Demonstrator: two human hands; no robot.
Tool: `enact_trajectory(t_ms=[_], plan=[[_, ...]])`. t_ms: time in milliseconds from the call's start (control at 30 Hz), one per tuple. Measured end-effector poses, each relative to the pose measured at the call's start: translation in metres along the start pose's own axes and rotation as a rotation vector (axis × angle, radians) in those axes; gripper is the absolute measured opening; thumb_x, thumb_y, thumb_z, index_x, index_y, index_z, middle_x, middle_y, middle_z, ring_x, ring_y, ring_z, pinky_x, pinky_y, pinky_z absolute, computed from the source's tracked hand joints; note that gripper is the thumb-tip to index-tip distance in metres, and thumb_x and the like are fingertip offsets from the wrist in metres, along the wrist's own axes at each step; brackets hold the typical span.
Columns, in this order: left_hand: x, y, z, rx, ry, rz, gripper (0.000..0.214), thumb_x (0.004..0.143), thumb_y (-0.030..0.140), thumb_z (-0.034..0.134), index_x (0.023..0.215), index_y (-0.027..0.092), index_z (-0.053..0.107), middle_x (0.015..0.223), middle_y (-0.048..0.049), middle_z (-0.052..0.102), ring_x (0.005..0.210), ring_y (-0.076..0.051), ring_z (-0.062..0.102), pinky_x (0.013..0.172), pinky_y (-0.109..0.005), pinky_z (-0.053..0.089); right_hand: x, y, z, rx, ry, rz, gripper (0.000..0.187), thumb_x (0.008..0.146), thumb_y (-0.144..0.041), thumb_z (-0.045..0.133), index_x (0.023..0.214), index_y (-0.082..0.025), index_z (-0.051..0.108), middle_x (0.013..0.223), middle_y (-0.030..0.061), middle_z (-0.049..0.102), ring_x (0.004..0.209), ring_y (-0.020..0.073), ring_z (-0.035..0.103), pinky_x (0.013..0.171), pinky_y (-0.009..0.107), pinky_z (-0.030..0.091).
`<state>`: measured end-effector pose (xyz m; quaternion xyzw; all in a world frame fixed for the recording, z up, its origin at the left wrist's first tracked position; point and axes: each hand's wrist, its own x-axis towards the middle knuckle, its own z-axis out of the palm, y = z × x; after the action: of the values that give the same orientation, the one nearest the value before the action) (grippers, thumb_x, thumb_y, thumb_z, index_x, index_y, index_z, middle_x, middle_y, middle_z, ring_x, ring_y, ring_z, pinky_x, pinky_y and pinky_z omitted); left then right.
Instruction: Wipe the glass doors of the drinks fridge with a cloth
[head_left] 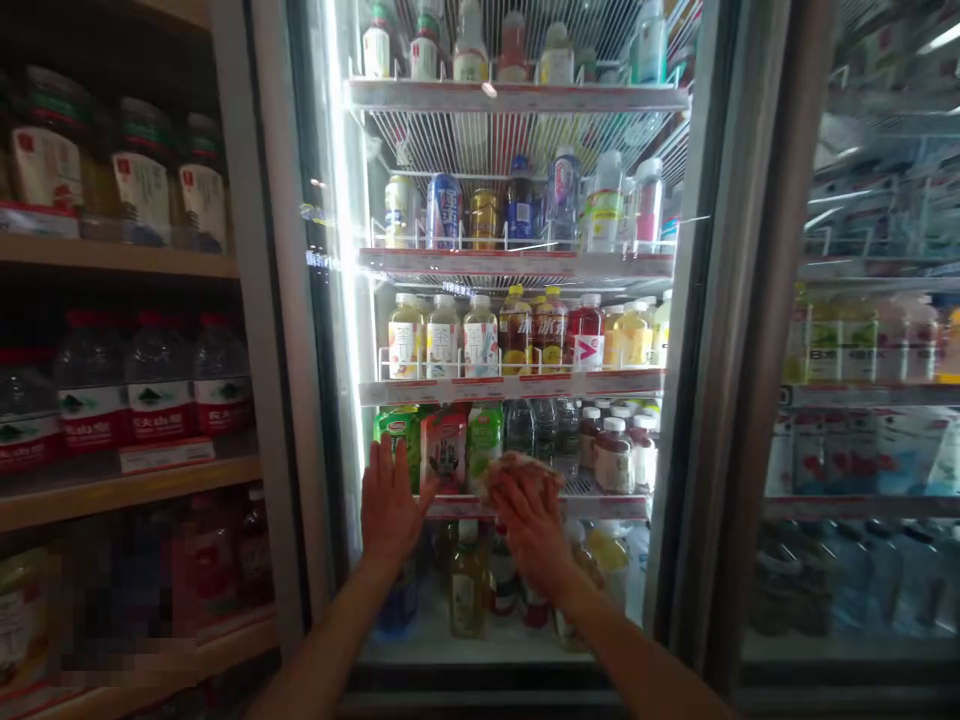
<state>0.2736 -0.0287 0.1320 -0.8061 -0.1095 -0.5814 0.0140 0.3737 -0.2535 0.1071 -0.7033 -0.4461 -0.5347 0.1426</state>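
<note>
A closed glass door [427, 650] of a lit drinks cooler stands in front of me. My left hand [394, 505] is open, with fingers stretched up and palm toward the glass; it looks to be resting on it, in front of the green and red packs. To its right, my right hand [529, 515] presses a crumpled, pale, patterned cloth [553, 475] to the glass under its fingers. That hand is slightly blurred. Behind the glass near my hands are a red drink pack [444, 450] and a green drink pack [486, 430].
Wire shelves [517, 97] inside the cooler hold several bottles and cans. On the left, wooden shelves [135, 258] carry bottled water [154, 390] and other drinks. A metal door frame [739, 330] runs upright on the right, beside another glass-fronted cooler [862, 630].
</note>
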Motion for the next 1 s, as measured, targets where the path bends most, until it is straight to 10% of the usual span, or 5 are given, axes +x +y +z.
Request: enact_trajectory(t_ms=[267,467,667,867,1000], plan=[[-0.022,0.005,0.005,0.024,-0.023,0.027,0.084,0.085,0.054,0.043,0.144,0.018,-0.004,0.151,-0.0182,0.01,0.139,-0.035,0.01,0.106,-0.057,0.026,-0.012,0.041,-0.014,-0.167,0.274,0.426,0.059,0.084,-0.015,0.041,0.141,-0.017,0.029,0.146,0.0174,0.029,0.136,0.0327,0.02,0.101,0.062,0.025],[-0.021,0.002,-0.002,-0.006,-0.039,0.031,0.082,0.084,0.053,0.044,0.145,0.02,0.002,0.151,-0.0155,0.015,0.138,-0.034,0.016,0.107,-0.053,0.028,-0.01,-0.009,0.005,0.048,-0.07,-0.052,0.05,0.082,-0.016,0.046,0.13,-0.027,0.047,0.136,0.0045,0.047,0.133,0.0237,0.03,0.11,0.051,0.018],[-0.024,0.012,0.002,-0.004,-0.079,-0.026,0.088,0.082,0.059,0.043,0.145,0.014,0.001,0.151,-0.0206,0.011,0.139,-0.037,0.007,0.106,-0.06,0.021,-0.033,0.058,-0.031,-0.224,0.245,0.498,0.055,0.085,-0.017,0.042,0.139,-0.014,0.032,0.146,0.0196,0.026,0.136,0.032,0.021,0.101,0.058,0.028],[-0.034,0.011,0.0,0.043,-0.107,-0.021,0.083,0.084,0.058,0.039,0.145,0.015,0.001,0.151,-0.0187,0.012,0.139,-0.034,0.01,0.106,-0.055,0.025,-0.022,-0.014,0.0,0.011,-0.102,0.039,0.049,0.083,-0.019,0.046,0.132,-0.024,0.045,0.141,0.0059,0.041,0.136,0.0242,0.022,0.111,0.05,0.012],[-0.062,0.008,0.005,0.059,-0.124,0.038,0.079,0.086,0.056,0.035,0.145,0.016,0.0,0.152,-0.0171,0.011,0.139,-0.034,0.011,0.106,-0.052,0.028,-0.056,0.019,-0.007,-0.082,-0.016,0.179,0.048,0.085,-0.015,0.042,0.133,-0.022,0.044,0.143,0.0088,0.038,0.136,0.0254,0.022,0.109,0.052,0.018]])
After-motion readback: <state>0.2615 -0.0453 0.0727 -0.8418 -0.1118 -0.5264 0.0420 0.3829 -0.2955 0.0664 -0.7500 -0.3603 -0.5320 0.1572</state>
